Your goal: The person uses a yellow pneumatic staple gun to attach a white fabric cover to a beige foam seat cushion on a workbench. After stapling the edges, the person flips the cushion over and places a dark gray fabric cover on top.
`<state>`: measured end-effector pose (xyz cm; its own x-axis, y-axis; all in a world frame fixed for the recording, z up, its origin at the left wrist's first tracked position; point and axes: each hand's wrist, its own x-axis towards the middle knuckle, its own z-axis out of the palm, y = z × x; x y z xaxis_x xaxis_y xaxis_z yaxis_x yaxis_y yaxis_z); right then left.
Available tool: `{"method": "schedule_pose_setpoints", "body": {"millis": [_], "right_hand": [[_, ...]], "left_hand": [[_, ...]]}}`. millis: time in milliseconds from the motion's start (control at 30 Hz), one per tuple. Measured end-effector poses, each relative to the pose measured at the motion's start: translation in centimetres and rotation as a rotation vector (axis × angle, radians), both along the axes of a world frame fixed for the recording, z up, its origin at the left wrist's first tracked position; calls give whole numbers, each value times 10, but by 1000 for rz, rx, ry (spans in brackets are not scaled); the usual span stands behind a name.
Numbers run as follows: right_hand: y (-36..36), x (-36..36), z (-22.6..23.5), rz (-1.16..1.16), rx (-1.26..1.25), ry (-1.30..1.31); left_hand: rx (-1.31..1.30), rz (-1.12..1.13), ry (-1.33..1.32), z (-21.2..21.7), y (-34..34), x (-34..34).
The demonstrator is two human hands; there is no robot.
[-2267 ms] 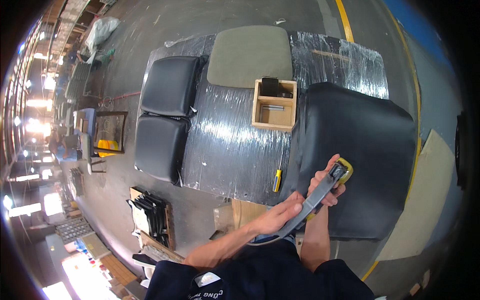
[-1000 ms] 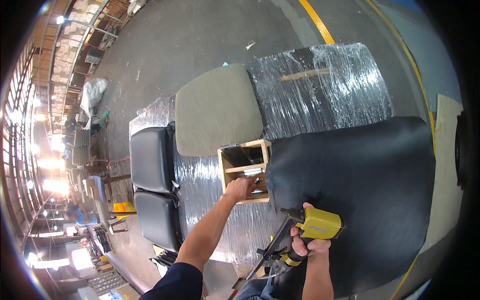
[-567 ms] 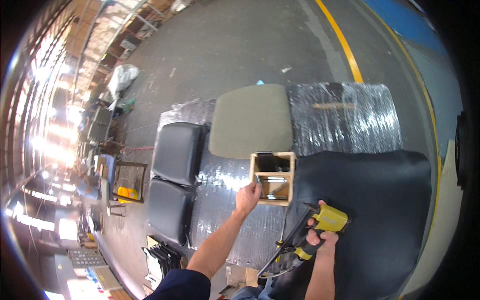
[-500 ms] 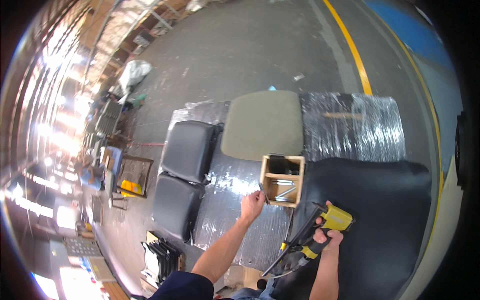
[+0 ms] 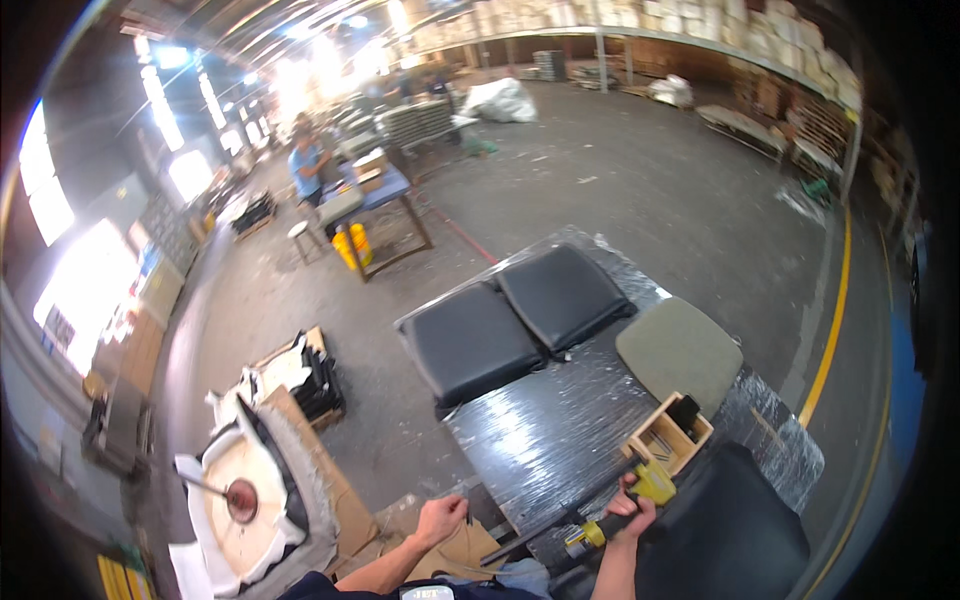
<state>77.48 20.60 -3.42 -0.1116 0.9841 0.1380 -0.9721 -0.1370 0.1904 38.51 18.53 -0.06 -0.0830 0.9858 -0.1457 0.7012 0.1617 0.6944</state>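
Observation:
My right hand (image 5: 628,515) grips a yellow and black air staple gun (image 5: 656,484), whose long magazine slants down to the left. Low in front of my body, my left hand (image 5: 442,520) is closed around a thin dark staple strip (image 5: 468,514), seen only in part. Just beyond the gun stands a small divided wooden box (image 5: 692,455), with metal strips in one compartment and dark pieces in another. It rests on the film-wrapped table (image 5: 520,440), next to a greenish-grey seat pad (image 5: 680,352). A black cover (image 5: 725,530) lies under and right of the gun.
Two black cushions (image 5: 470,340) lie on the table's far left. Left of me are a partly covered seat panel (image 5: 265,545) and stacked pieces (image 5: 318,375). A person (image 5: 305,168) stands at a blue table (image 5: 385,195) farther off, near a yellow bucket (image 5: 352,245).
My view has swung left and up. My left hand has moved away from the wooden box, back toward my body, with the strip. My right hand still holds the staple gun.

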Motion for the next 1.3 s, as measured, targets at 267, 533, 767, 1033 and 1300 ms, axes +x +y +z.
{"method": "schedule_pose_setpoints", "body": {"millis": [267,533,767,1033,1300], "right_hand": [[8,-226,127,210,146,-977],[-44,-378,206,536,628,-1015],[-69,-404,245,636,706,-494],[-68,-442,249,733,737,133],[-85,-481,246,831,686,190]], "left_hand": [[369,521,-684,43,-122,-143],[453,502,-626,147,-206,-227],[492,158,-547,235,-210,-258],[323,26,-626,319,-212,-247],[316,35,-471,326,-213,-252]]}}
